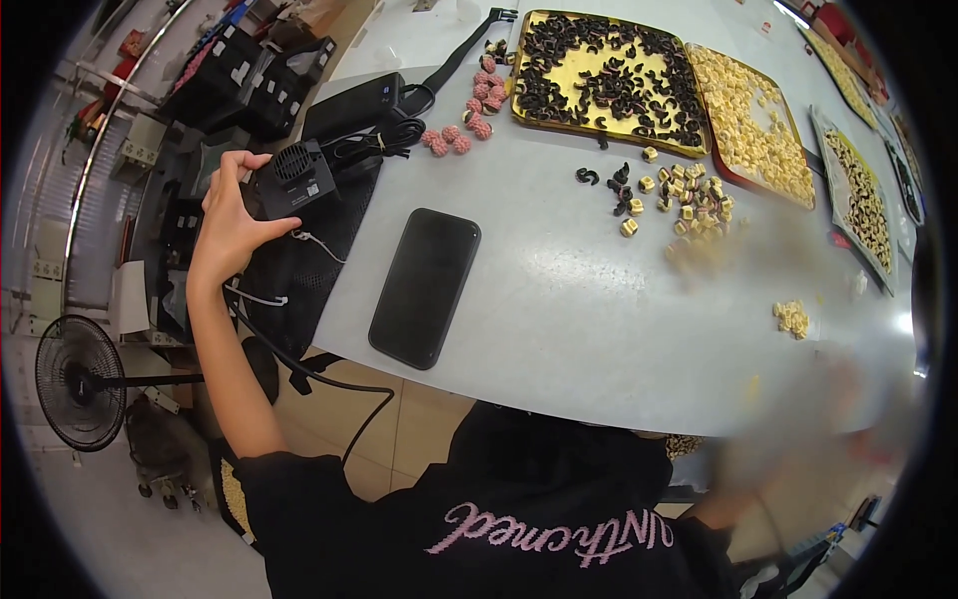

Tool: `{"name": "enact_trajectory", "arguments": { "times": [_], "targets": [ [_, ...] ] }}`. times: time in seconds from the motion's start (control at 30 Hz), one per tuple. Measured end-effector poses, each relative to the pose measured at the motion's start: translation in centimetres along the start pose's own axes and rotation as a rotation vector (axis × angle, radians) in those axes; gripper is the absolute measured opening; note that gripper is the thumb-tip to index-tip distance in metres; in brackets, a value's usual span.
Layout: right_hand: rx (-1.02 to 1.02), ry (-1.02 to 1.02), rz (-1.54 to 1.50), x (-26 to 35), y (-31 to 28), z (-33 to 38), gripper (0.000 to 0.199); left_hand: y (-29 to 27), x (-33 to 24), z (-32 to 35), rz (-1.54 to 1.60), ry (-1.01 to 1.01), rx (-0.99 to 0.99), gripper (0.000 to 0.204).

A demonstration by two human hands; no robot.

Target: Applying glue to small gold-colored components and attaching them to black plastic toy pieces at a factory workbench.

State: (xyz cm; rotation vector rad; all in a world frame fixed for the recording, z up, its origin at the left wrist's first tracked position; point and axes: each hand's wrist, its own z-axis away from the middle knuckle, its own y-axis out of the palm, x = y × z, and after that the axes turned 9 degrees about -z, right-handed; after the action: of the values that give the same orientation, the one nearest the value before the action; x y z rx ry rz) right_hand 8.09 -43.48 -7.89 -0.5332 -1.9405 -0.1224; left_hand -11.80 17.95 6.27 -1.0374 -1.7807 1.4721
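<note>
My left hand (232, 222) spans a small black box with a round fan grille (305, 178) at the left edge of the table, thumb at its near edge and fingers at its far side. Beside that box lie a coiled black cable (384, 138) and a black power bank with a small display (351, 108). A black smartphone (425, 290) rests face up on the table, to the right of my left hand. At the lower right, my right hand (833, 389) is smeared by motion near the table's front edge, so its fingers cannot be made out. A small pale-yellow cluster of pieces (791, 319) lies just beyond it.
Across the back stand a yellow tray of black curved pieces (599, 85) and a tray of cream pieces (753, 120). Loose cream-and-dark pieces (694, 195) and pink bumpy balls (483, 100) lie nearer. A standing fan (82, 382) is on the left; a black cable (344, 384) hangs off the table.
</note>
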Motion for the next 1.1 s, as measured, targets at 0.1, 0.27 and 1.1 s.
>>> {"name": "enact_trajectory", "arguments": {
  "times": [0.1, 0.27, 1.1],
  "targets": [
    [0.001, 0.006, 0.002, 0.0, 0.1, 0.0, 0.059, 0.5, 1.6, -0.6, 0.084, 0.051, 0.018, 0.072],
    [0.004, -0.002, -0.006, -0.9, 0.0, -0.1, 0.058, 0.8, 2.4, -0.7, 0.157, 0.076, 0.066, 0.072],
    [-0.005, 0.043, 0.02, -0.9, 0.0, -0.2, 0.05, 2.1, 2.5, 0.6, 0.058, 0.007, 0.031, 0.072]
  ]
}}
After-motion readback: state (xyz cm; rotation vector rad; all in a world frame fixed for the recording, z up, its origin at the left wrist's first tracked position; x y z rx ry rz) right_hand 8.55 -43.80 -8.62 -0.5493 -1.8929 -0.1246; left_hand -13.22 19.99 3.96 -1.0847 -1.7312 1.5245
